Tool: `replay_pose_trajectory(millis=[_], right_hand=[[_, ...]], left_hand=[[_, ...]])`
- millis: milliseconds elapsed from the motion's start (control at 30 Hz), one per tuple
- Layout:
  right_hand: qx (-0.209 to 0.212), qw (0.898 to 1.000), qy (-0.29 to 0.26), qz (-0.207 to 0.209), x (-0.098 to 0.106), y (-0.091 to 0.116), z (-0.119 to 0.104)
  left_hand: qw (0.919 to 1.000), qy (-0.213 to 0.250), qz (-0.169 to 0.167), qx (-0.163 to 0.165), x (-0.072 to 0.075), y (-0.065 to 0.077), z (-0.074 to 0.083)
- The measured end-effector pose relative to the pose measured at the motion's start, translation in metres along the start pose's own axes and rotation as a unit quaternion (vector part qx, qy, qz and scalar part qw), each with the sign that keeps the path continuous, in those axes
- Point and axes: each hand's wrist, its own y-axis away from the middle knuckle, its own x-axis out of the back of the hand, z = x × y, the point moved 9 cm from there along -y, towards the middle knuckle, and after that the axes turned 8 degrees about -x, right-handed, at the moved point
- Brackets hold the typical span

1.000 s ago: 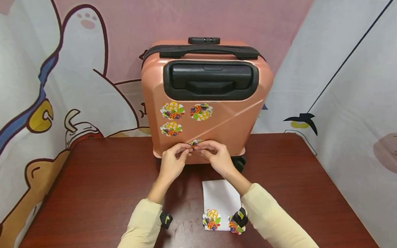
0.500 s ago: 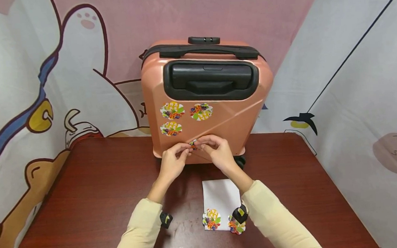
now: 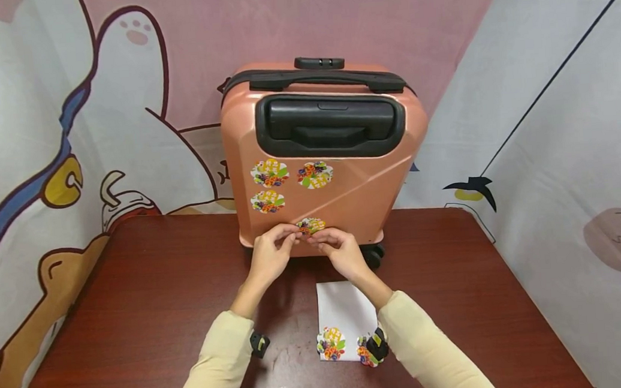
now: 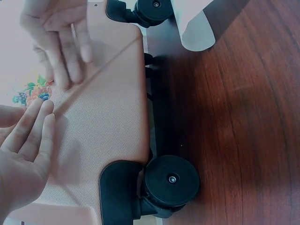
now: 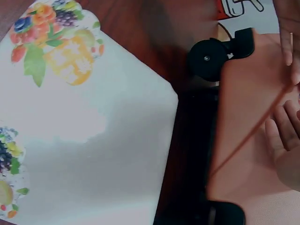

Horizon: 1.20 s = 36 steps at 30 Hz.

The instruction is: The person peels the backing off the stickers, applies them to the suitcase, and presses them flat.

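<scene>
A round fruit-print sticker (image 3: 312, 224) is at the lower front of an upright pink suitcase (image 3: 351, 200). My left hand (image 3: 270, 256) pinches its left edge between thumb and fingers. At its lower right edge, my right hand (image 3: 347, 256) holds it with the fingertips. In the left wrist view, the sticker's coloured print (image 4: 35, 90) shows between both hands, overlapping the suitcase shell. Left fingertips cover part of it there. Three similar stickers, one of them a top-left sticker (image 3: 269, 173), lie flat on the suitcase beneath its black handle recess (image 3: 334, 147).
On the brown table (image 3: 161, 306), a white sheet (image 3: 345, 303) lies in front of the suitcase, bearing two more fruit stickers at its near edge. Black wheels (image 4: 171, 180) stick out at the suitcase's base. Printed cloth (image 3: 543, 111) hangs behind and beside the table.
My right hand shifts over the sticker's right part, then back down to its lower right edge, so more of the print shows. The left hand stays in place.
</scene>
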Motion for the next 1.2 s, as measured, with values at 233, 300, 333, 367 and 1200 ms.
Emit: replay_pose_trajectory(millis=[233, 300, 333, 367, 1200], right_hand=[[-0.001, 1.000, 0.001, -0.008, 0.000, 0.004, -0.025], [0.018, 1.000, -0.003, -0.008, 0.001, 0.000, -0.032], [0.029, 1.000, -0.005, -0.008, 0.002, -0.002, -0.035], [0.041, 0.999, -0.006, -0.010, 0.002, -0.004, -0.038], [0.058, 0.998, -0.001, -0.013, 0.014, -0.005, -0.034]], left_hand=[[1.0000, -0.003, 0.002, -0.004, 0.001, 0.000, 0.001], [1.0000, -0.002, 0.002, -0.003, 0.001, 0.000, 0.001], [1.0000, -0.002, 0.002, -0.003, 0.001, 0.000, 0.002], [1.0000, -0.001, 0.001, -0.003, 0.001, 0.000, 0.002], [0.9999, 0.008, -0.002, -0.011, -0.003, -0.001, 0.004]])
